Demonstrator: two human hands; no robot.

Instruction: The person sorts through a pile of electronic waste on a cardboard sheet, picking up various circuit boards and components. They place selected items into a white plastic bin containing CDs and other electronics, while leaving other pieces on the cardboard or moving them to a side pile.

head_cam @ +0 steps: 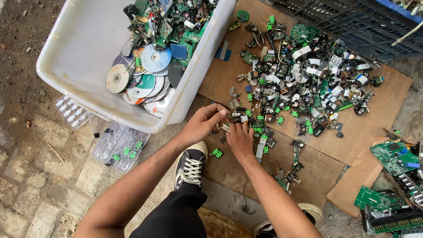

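Just below the white tub (pixel 79 57), both hands, left hand (pixel 200 123) and right hand (pixel 240 139), pinch 1 small metal-and-ribbon part (pixel 225 127), likely light, stiff, sharp-edged, best held by its edges.

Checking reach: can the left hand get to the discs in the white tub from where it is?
Probably yes. The left hand sits just outside the white tub rim; the discs lie uncovered just past it.

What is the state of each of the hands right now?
Left hand: fingers pinched on a small part at the pile's edge.
Right hand: fingers curled down on the same small part; grip cannot be told.
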